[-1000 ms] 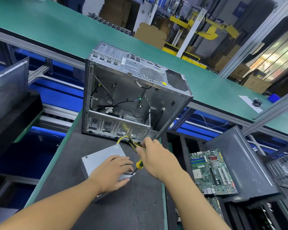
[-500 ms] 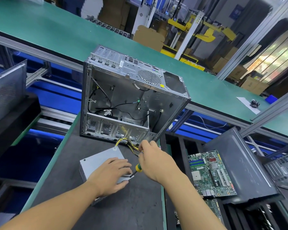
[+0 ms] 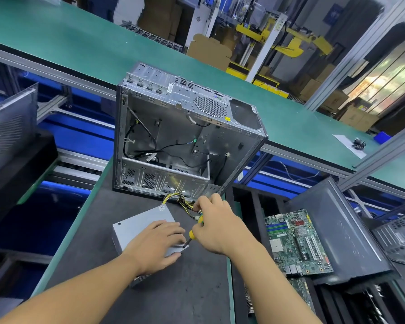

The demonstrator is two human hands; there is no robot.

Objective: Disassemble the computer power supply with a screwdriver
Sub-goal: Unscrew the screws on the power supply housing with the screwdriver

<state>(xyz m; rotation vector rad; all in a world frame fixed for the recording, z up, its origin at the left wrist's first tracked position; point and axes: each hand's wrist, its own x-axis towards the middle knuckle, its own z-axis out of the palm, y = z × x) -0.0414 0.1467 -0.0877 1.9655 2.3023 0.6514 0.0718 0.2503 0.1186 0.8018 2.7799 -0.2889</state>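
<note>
Currently the power supply (image 3: 140, 222) lies flat on the counter (image 3: 173, 288), just before the open computer case (image 3: 173, 136). The left hand (image 3: 157, 244) rests spread on its lid, fingers relaxed, bracing it. The right hand (image 3: 216, 226) grips the yellow-handled screwdriver (image 3: 191, 235), tip at the lid's near right corner. Recommended: seat the tip squarely and press down firmly while turning, since a slanted shaft risks slipping. The screw head is not discernible.

left hand (image 3: 158, 244) flat on power supply (image 3: 142, 224) | right hand (image 3: 216, 226) grips screwdriver (image 3: 192, 235) (tip at corner)
</note>
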